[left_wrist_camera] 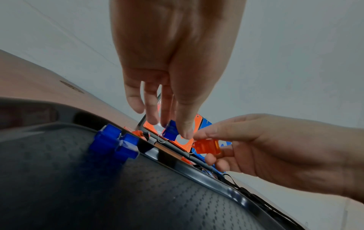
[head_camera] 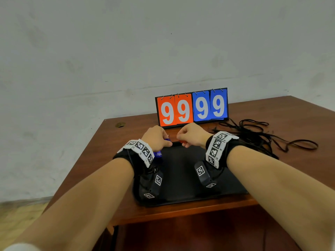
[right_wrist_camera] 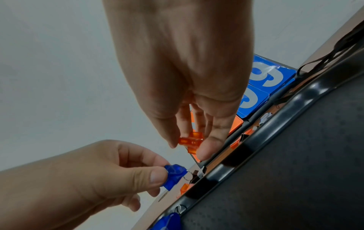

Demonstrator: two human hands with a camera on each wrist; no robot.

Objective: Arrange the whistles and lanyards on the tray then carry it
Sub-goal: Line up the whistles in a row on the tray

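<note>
My left hand [head_camera: 165, 141] pinches a blue whistle [left_wrist_camera: 171, 130] between thumb and fingers, just above the far rim of the black tray [head_camera: 181, 180]. Close beside it, my right hand [head_camera: 182, 139] pinches an orange whistle [right_wrist_camera: 192, 140] in its fingertips. Two blue whistles [left_wrist_camera: 114, 143] lie on the tray's far left corner. Several orange whistles [right_wrist_camera: 185, 187] lie on the table between the tray rim and the scoreboard. The black lanyards [head_camera: 262, 136] lie in a tangle on the table, right of the tray.
A flip scoreboard [head_camera: 192, 109] reading 99 99 stands just behind the tray against the wall. The wooden table [head_camera: 117, 142] has a cable hole [head_camera: 120, 125] at its far left. The tray reaches nearly to the table's front edge.
</note>
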